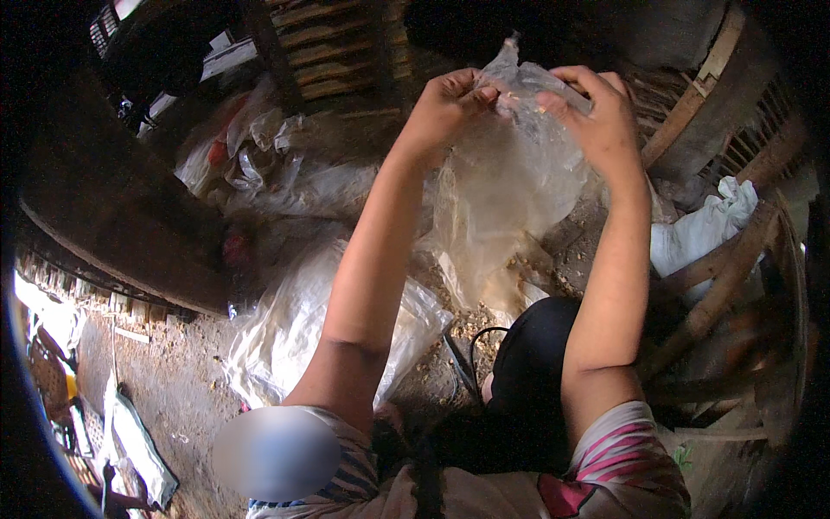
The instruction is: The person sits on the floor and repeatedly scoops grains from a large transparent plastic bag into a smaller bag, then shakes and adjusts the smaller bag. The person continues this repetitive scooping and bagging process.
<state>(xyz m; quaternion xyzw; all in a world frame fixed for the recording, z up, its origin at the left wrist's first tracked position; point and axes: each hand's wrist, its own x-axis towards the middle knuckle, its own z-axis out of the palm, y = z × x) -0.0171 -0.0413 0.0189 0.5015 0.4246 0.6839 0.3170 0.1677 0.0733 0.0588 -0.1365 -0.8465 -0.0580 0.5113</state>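
A thin, clear plastic bag (510, 190) hangs in front of me, its gathered top raised between both hands. My left hand (454, 104) pinches the bag's upper left edge between thumb and fingers. On the other side, my right hand (592, 112) grips the upper right part with curled fingers and thumb. The lower end of the bag trails down toward the ground near my dark-clothed knee. Below my left forearm lies a crumpled white plastic sack (294, 311).
More crumpled clear plastic (268, 164) lies at the back left. A tied white sack (705, 225) sits at the right beside wooden poles (718, 294). Small yellowish bits (471, 324) are scattered over the dirt floor (190, 389). Slatted wood (341, 52) stands behind.
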